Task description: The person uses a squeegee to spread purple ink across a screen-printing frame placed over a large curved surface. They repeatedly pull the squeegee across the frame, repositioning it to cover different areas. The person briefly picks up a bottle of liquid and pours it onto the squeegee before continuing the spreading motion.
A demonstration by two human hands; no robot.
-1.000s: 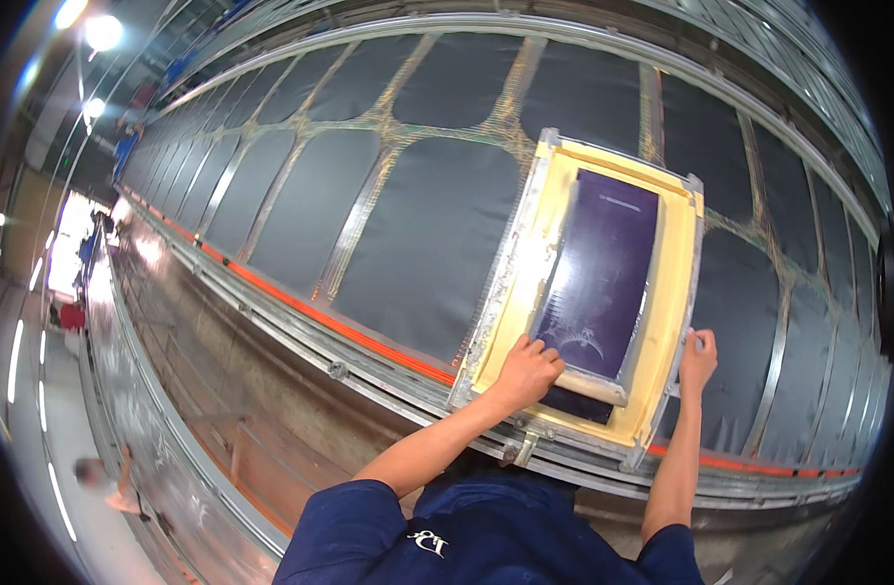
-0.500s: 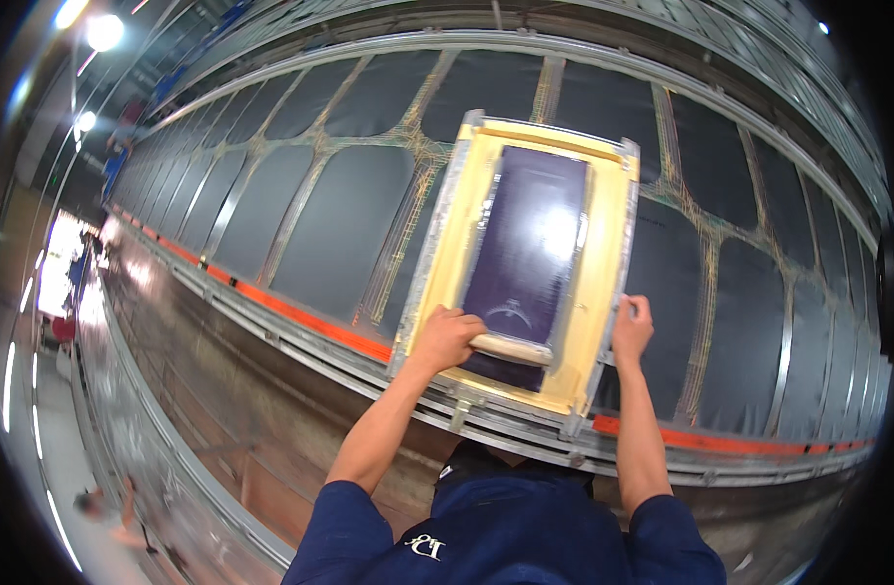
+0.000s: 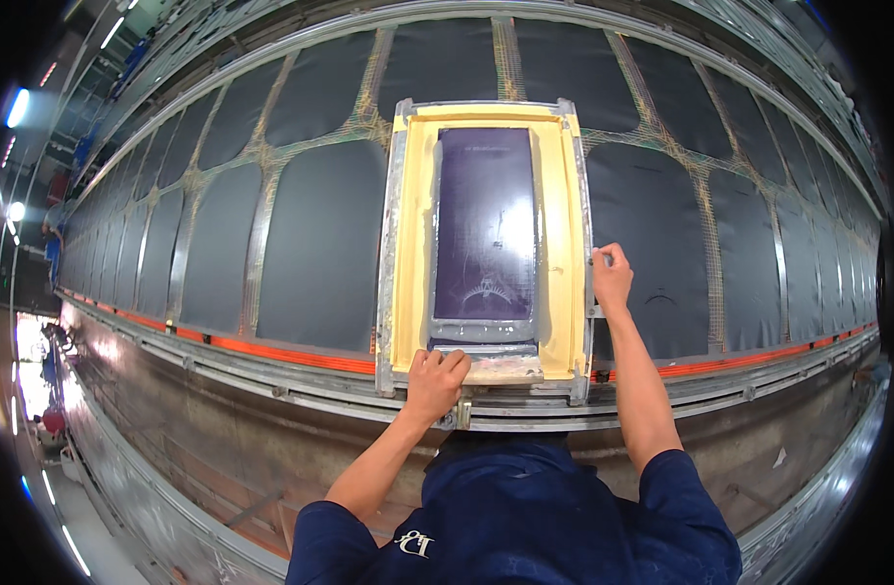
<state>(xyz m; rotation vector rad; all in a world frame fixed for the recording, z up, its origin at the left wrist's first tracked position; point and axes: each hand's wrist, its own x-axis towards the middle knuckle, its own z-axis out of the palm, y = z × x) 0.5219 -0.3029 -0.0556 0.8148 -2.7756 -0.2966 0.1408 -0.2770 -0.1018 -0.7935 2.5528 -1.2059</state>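
A screen-printing frame (image 3: 394,205) with metal rails and a yellow border lies across the dark panels. Its long mesh window (image 3: 481,219) looks deep purple and glossy, with a small arc-shaped mark near its close end. My left hand (image 3: 437,386) is closed over the left part of a squeegee (image 3: 498,370) with a pale wooden handle, at the frame's near end. A dark streak of ink (image 3: 466,346) lies just beyond the blade. My right hand (image 3: 614,280) has its fingers curled in at the frame's right rail; the fingertips are partly hidden.
Dark fabric-like panels (image 3: 320,253) line the long table, with yellowish, ink-marked strips between them. An orange strip (image 3: 272,357) and a metal rail (image 3: 301,390) run along the near edge. Another long table (image 3: 203,526) stands behind me at the lower left.
My left hand has drawn the squeegee toward me to the frame's near end. The view has turned, so the frame now appears straighter and farther left. My right hand remains beside the right rail.
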